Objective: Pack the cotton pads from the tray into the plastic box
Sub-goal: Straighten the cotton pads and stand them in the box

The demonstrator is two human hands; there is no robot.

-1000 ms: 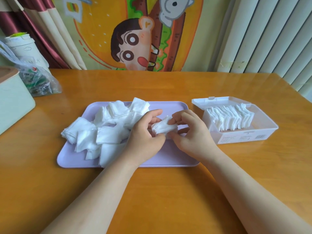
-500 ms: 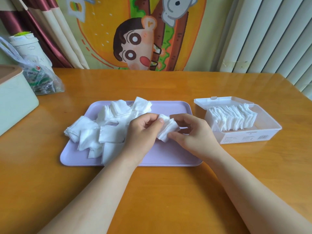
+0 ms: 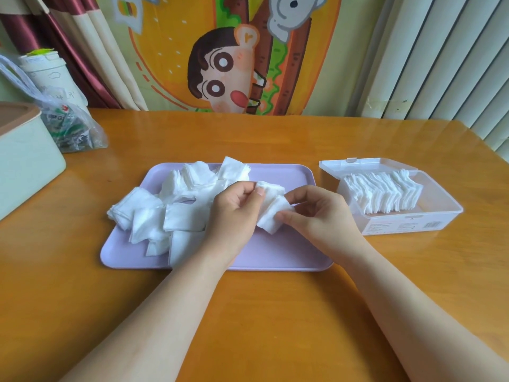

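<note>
A lilac tray [image 3: 275, 255] lies in the middle of the table with a loose heap of white cotton pads [image 3: 165, 213] on its left half. Above the tray's middle I hold a small stack of pads [image 3: 271, 209] between both hands. My left hand [image 3: 234, 213] pinches its upper left side, and my right hand [image 3: 316, 213] grips its lower right edge. To the right stands the clear plastic box [image 3: 413, 224], lid open, with a row of pads [image 3: 382, 193] standing on edge inside.
A pale green container [image 3: 24, 158] sits at the left edge. Behind it are a plastic bag [image 3: 71, 128] and a white tub [image 3: 46, 73]. Curtains and a cartoon cloth hang past the table's far edge.
The small stack has risen a little off the tray and turned more upright between my hands. Both hands stay over the tray's middle.
</note>
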